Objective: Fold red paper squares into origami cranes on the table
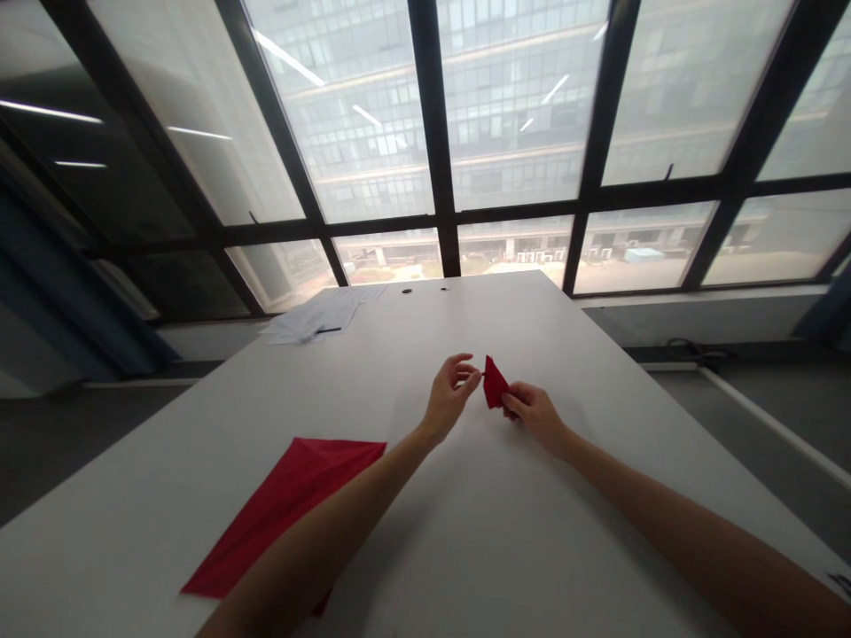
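My right hand [535, 416] grips a small folded piece of red paper [494, 385] by its lower right side, held up above the white table. Its thumb lies over the near edge, and the other fingers are mostly hidden behind. My left hand [451, 394] is on the paper's left, with thumb and fingers closed around a thin, dark red point that sticks out toward it. One left finger stretches out above the pinch. A larger sheet of creased red paper [279, 505] lies on the table at lower left, partly hidden under my left forearm.
The long white table [458, 540] reaches toward the windows [511, 106]. Loose white papers [312, 315] with a dark pen-like item [329, 330] lie at its far left. A round dark hole [407, 291] shows near the far edge. A cable [701, 352] lies beyond the right side.
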`<control>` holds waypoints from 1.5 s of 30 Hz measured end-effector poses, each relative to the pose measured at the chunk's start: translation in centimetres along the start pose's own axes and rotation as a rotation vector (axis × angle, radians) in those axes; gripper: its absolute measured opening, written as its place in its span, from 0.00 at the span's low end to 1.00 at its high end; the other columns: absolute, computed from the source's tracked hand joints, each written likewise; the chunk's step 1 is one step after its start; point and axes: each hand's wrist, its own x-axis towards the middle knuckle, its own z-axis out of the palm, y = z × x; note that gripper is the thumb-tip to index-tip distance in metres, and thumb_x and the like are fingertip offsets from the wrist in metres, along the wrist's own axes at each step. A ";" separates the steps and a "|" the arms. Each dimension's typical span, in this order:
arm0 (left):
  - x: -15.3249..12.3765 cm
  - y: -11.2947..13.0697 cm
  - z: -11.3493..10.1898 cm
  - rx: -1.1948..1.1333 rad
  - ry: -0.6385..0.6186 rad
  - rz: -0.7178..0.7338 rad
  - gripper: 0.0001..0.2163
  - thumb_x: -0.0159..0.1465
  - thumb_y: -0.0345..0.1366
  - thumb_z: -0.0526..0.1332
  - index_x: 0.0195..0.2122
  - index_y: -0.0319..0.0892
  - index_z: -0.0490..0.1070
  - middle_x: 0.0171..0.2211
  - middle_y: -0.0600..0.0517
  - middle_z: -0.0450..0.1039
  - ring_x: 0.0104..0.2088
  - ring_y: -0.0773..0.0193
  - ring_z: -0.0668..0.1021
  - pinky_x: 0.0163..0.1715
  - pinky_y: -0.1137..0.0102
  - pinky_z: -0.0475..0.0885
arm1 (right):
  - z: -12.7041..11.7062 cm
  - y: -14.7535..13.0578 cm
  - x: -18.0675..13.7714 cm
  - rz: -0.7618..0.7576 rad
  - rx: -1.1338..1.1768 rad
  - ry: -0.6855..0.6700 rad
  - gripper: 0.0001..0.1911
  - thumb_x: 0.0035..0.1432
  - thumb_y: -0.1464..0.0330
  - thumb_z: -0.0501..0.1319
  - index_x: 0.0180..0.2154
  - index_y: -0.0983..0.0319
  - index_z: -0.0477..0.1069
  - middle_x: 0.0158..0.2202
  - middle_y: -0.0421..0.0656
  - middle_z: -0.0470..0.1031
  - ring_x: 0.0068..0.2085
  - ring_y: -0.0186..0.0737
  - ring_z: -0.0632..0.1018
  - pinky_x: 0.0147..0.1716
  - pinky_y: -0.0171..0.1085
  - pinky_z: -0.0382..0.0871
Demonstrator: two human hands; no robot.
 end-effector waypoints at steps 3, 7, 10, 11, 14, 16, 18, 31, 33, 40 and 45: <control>-0.6 -0.8 0.6 -0.094 -0.109 -0.133 0.32 0.55 0.36 0.73 0.59 0.43 0.64 0.49 0.42 0.75 0.43 0.58 0.79 0.41 0.64 0.75 | -0.1 -0.1 0.0 0.008 0.033 0.037 0.15 0.54 0.57 0.66 0.31 0.63 0.75 0.22 0.39 0.72 0.25 0.34 0.69 0.26 0.35 0.61; -1.0 -2.1 1.0 -0.156 -0.146 -0.192 0.23 0.52 0.35 0.74 0.49 0.37 0.74 0.38 0.44 0.79 0.37 0.58 0.80 0.42 0.64 0.73 | 0.0 -0.2 -0.1 0.011 0.049 0.061 0.16 0.53 0.56 0.67 0.30 0.64 0.76 0.22 0.40 0.73 0.25 0.35 0.70 0.26 0.35 0.62; -1.0 -2.8 0.8 -0.164 -0.086 -0.201 0.15 0.52 0.36 0.74 0.38 0.35 0.78 0.33 0.46 0.79 0.33 0.62 0.78 0.37 0.68 0.71 | 0.1 -0.2 -0.1 0.001 0.049 0.072 0.16 0.52 0.56 0.67 0.35 0.64 0.78 0.25 0.42 0.76 0.26 0.35 0.71 0.26 0.35 0.63; -1.0 -2.9 0.7 -0.165 -0.078 -0.209 0.14 0.51 0.36 0.74 0.36 0.35 0.78 0.32 0.47 0.79 0.31 0.63 0.77 0.36 0.69 0.70 | 0.1 -0.1 0.0 -0.004 0.048 0.077 0.16 0.52 0.57 0.68 0.36 0.64 0.78 0.26 0.42 0.76 0.26 0.35 0.71 0.26 0.35 0.64; -1.1 -3.1 0.7 -0.172 -0.075 -0.226 0.15 0.51 0.39 0.75 0.34 0.35 0.78 0.31 0.47 0.78 0.30 0.63 0.76 0.34 0.69 0.69 | 0.1 0.2 0.1 -0.019 0.038 0.106 0.14 0.50 0.59 0.69 0.32 0.64 0.77 0.23 0.41 0.75 0.25 0.35 0.71 0.25 0.35 0.62; -1.2 -3.2 0.8 -0.176 -0.074 -0.229 0.16 0.51 0.40 0.74 0.35 0.35 0.79 0.32 0.46 0.79 0.31 0.63 0.76 0.35 0.68 0.69 | 0.1 0.4 0.2 -0.029 0.032 0.125 0.13 0.50 0.59 0.69 0.28 0.63 0.75 0.21 0.41 0.74 0.23 0.34 0.70 0.24 0.35 0.62; -1.2 -3.3 0.9 -0.178 -0.067 -0.231 0.16 0.51 0.42 0.74 0.35 0.35 0.79 0.32 0.46 0.79 0.31 0.63 0.76 0.35 0.68 0.69 | 0.1 0.5 0.2 -0.041 0.032 0.131 0.13 0.50 0.60 0.69 0.30 0.63 0.74 0.21 0.40 0.74 0.23 0.35 0.71 0.24 0.34 0.62; -1.4 -3.4 0.7 -0.164 -0.077 -0.285 0.16 0.52 0.44 0.74 0.34 0.37 0.78 0.29 0.49 0.78 0.28 0.66 0.75 0.30 0.71 0.66 | 0.6 0.6 -0.1 -0.110 0.000 0.127 0.13 0.54 0.60 0.67 0.36 0.60 0.68 0.26 0.40 0.78 0.23 0.37 0.77 0.18 0.32 0.63; -1.4 -3.3 0.7 -0.163 -0.084 -0.297 0.16 0.52 0.44 0.74 0.34 0.37 0.78 0.29 0.49 0.77 0.27 0.66 0.75 0.29 0.72 0.66 | 0.5 0.6 -0.1 -0.106 -0.008 0.114 0.13 0.54 0.60 0.67 0.34 0.60 0.68 0.25 0.40 0.77 0.23 0.38 0.78 0.18 0.32 0.63; -1.1 -2.8 0.4 -0.196 -0.167 -0.353 0.19 0.52 0.45 0.73 0.39 0.35 0.79 0.27 0.48 0.77 0.25 0.67 0.73 0.27 0.71 0.64 | 0.4 0.8 0.1 -0.112 -0.007 0.109 0.11 0.54 0.61 0.66 0.32 0.60 0.67 0.26 0.40 0.76 0.23 0.38 0.78 0.20 0.33 0.66; -1.2 -3.0 0.4 -0.217 -0.168 -0.368 0.17 0.51 0.44 0.74 0.35 0.35 0.80 0.30 0.46 0.79 0.27 0.66 0.75 0.30 0.70 0.67 | 0.3 0.8 0.1 -0.115 -0.022 0.085 0.10 0.52 0.64 0.67 0.35 0.62 0.72 0.29 0.42 0.78 0.24 0.37 0.77 0.22 0.35 0.68</control>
